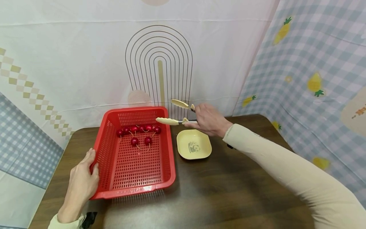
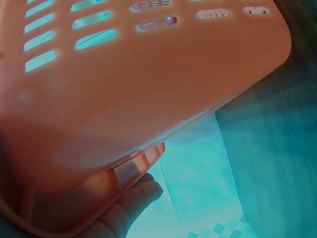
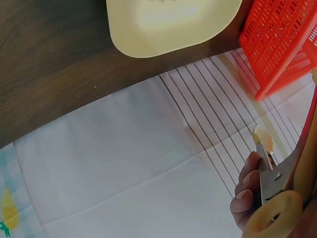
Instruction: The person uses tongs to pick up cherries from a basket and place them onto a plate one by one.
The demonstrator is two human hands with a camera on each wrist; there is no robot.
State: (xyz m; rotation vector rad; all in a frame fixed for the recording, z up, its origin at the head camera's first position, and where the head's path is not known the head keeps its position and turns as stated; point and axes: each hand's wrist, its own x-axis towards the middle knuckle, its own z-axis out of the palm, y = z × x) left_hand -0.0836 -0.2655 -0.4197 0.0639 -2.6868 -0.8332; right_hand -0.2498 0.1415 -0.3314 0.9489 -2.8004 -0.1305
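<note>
Left grip (image 1: 83,178) holds the basket (image 1: 134,190); right grip (image 1: 210,119) holds tongs (image 1: 168,121) right of the cherries (image 1: 134,141).

A white arch-printed cloth (image 1: 94,70) hangs behind the brown table (image 1: 223,187)

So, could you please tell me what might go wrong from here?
The round cherries could slip from the open tongs when pinched. The yellow dish looks shallow, so one might roll out. The left hand grips the red basket; an unsteady pull could make the cherries roll about.
</note>
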